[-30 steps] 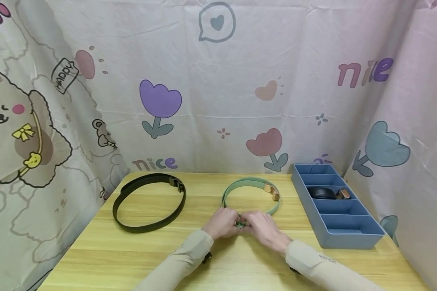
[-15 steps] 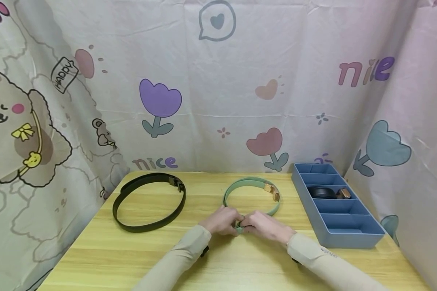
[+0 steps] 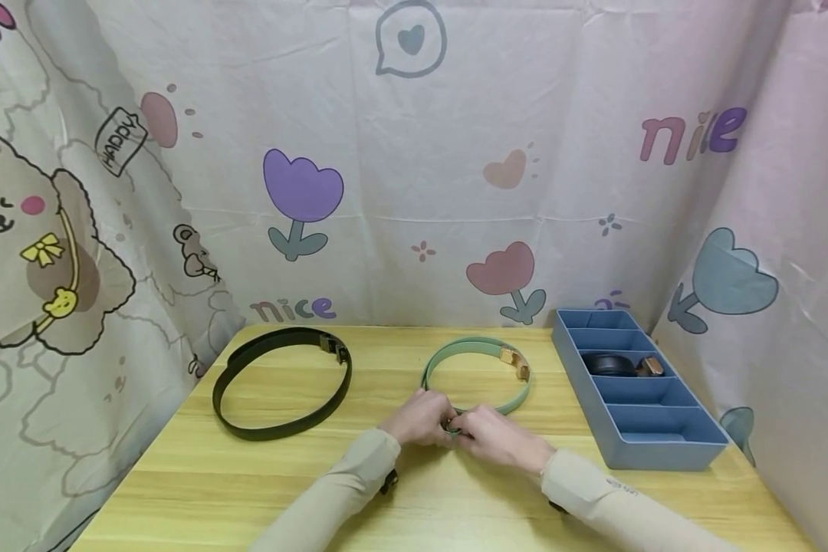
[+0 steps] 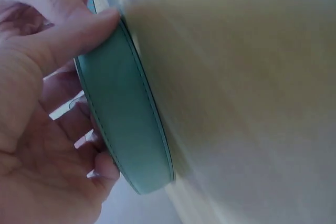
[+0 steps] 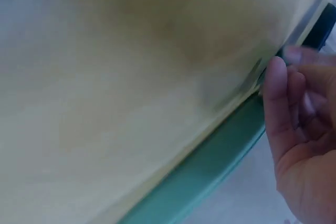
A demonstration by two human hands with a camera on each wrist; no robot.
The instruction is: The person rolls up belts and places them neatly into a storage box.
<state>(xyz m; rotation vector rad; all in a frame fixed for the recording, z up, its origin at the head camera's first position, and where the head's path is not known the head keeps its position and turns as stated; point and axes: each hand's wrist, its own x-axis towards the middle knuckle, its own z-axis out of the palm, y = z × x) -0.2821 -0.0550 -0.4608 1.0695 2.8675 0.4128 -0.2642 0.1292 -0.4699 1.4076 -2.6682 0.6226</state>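
Observation:
A green belt (image 3: 469,346) with a gold buckle (image 3: 514,362) stands on its edge in a loop at the table's middle. At its near side, my left hand (image 3: 419,420) and right hand (image 3: 494,438) meet, both pinching a small curled part of the strap. In the left wrist view, my left thumb presses on the green strap (image 4: 126,114) while the other fingers lie behind it. The right wrist view has my right thumb and fingertips together at the strap (image 5: 205,166); the curled part is mostly hidden by the fingers.
On the left a black belt (image 3: 272,434) with a dark buckle (image 3: 333,347) lies looped on the wooden table (image 3: 200,491). A blue compartment box (image 3: 669,458) stands at the right. One middle compartment holds a rolled black belt (image 3: 610,365) with a gold buckle. A printed curtain surrounds the table.
Both hands stay at the near side of the green belt and shift slightly, their fingers working the curled part. It showed more between the fingertips half a second ago.

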